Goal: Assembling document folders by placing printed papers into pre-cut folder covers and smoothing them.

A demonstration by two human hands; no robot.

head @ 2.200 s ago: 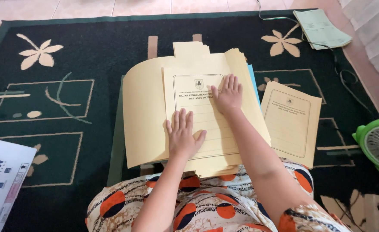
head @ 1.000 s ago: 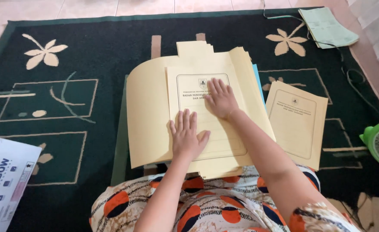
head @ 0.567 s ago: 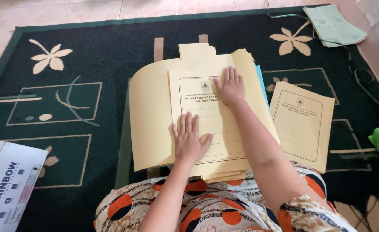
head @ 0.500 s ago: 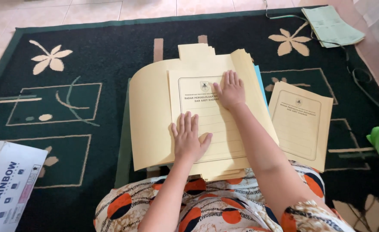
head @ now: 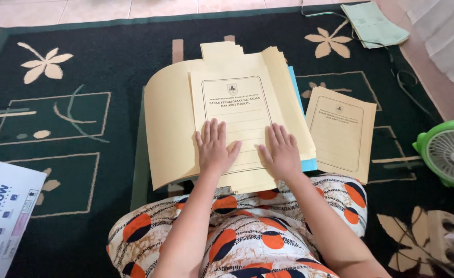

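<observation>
On folder stack (head: 232, 103), left hand (head: 214, 149), right hand (head: 281, 154) flat

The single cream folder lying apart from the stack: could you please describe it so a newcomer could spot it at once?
Start at the dark green rug, then find the folder stack under the person's right hand. Just right of it lies the single cream folder, flat, alone, slightly tilted, towards the green fan.

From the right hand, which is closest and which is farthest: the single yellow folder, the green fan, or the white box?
From the right hand:
1. Single yellow folder, on the rug just right of it.
2. Green fan, at the far right edge.
3. White box, across at the lower left.
</observation>
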